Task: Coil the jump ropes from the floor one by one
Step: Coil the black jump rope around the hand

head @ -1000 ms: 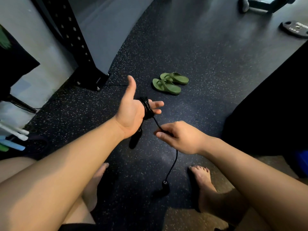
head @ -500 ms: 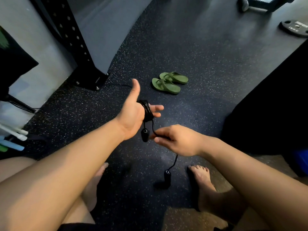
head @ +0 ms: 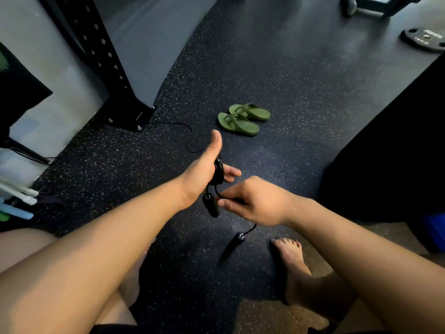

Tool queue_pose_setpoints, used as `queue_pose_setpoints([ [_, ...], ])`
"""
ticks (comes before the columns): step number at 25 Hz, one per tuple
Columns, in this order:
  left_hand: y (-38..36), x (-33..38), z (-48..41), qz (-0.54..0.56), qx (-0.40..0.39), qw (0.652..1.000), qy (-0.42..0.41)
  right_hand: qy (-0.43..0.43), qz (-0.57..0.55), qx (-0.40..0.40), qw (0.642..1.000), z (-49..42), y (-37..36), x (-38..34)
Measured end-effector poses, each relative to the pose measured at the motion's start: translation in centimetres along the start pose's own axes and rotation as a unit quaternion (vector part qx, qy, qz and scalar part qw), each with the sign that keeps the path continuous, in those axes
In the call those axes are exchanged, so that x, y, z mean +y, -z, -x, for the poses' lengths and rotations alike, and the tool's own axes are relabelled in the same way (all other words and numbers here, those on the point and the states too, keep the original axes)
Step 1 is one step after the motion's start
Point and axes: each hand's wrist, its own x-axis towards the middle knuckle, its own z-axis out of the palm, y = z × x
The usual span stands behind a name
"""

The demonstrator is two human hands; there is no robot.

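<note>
Fingers point(head: 231, 173) on the left hand point(head: 204, 172): straight and slack, thumb pointing up, not curled on anything. Jump rope point(head: 218, 169) is wound round that palm as a tight black coil, so it sits off the floor, centre of view. Right hand point(head: 255, 201) is just beside it, its fingertips pinching the free strand close under the coil.

Rope: thin, glossy black cord. One handle point(head: 210, 206) hangs from the coil; it is short, stubby, rounded and matte black. It sits right at the right fingertips, can't tell if touching. Second handle point(head: 237, 238) dangles on the tail below the right hand, blurred; can't tell if it reaches the floor.

Floor point(head: 301, 88): dark rubber, pale speckle, flat. Another thin black cord point(head: 191, 132) loops on it from the foot of the rack upright point(head: 96, 51) toward the left hand. Green flip-flops point(head: 243, 120), moulded, side by side beyond the hands.

Edges: rack upright is black steel with a row of holes and a bolted foot, on the left. Dark block point(head: 397, 153) walls off the right. Weight plate point(head: 425, 38) lies flat, top right. Bare right foot point(head: 289, 259) is near the second handle. Widest floor stretch runs from the flip-flops up toward the weight plate.
</note>
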Motion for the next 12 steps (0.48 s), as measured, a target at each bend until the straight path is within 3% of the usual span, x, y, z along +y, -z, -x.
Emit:
queue_pose_setpoints([
  [6, 0.2, -0.6, -0.3, -0.107, -0.085, 0.99, 0.022, -0.005, -0.044, 0.132, 0.99, 0.0, 0.8, 0.4],
  [12, -0.6, 1.4, 2.2, -0.16, -0.151, 0.975, -0.003, -0.074, -0.135, 0.17, 0.973, -0.3, 1.5, 1.6],
])
